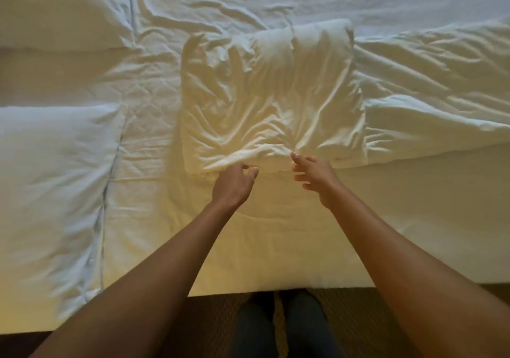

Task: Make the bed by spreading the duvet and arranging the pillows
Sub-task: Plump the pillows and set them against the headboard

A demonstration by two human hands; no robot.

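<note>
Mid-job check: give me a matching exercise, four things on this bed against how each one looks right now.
Things:
1. middle pillow
2. near left pillow
3. duvet
4. right hand

States:
A. fingers spread
B. bunched in folds at the right
C. deeply creased
D. smooth and plump

Pairs: 1-C, 2-D, 3-B, 4-A

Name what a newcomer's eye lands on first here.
The left hand and right hand reach in from the bottom to the near edge of a crumpled pillow in the middle of the bed. At the left lie a near pillow and a far pillow; the duvet is bunched at the right.
</note>
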